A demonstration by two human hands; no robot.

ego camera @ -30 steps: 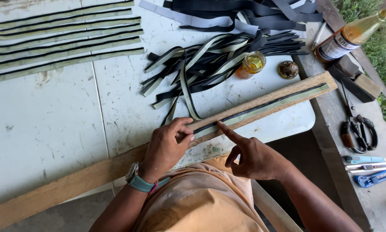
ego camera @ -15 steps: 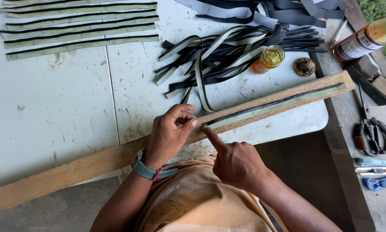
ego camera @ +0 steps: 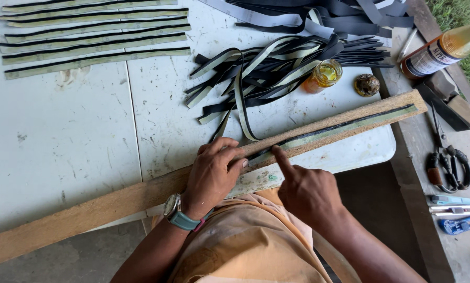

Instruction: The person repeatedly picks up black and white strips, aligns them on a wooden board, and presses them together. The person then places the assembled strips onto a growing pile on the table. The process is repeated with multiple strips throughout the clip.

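Note:
A long wooden plank [ego camera: 114, 202] lies slantwise across the white table's front edge. On it rests a pale green strip with a black edge [ego camera: 345, 127]. My left hand [ego camera: 214, 175], with a teal watch on its wrist, presses down on the near end of that strip and the plank, fingers together. My right hand [ego camera: 305, 188] points its forefinger onto the strip just right of the left hand's fingertips, the other fingers curled in. Neither hand grips anything.
A heap of loose black and green strips [ego camera: 277, 73] lies behind the plank. Several finished strips [ego camera: 93, 39] lie in rows at the back left. A small amber jar [ego camera: 324, 75], its lid [ego camera: 367, 84], a bottle [ego camera: 444, 50], scissors [ego camera: 447, 167] and utility knives [ego camera: 457, 212] sit at the right.
My right forefinger has slid left along the strip toward my left hand. The left hand stays pressed on the strip's end. The view has shifted slightly.

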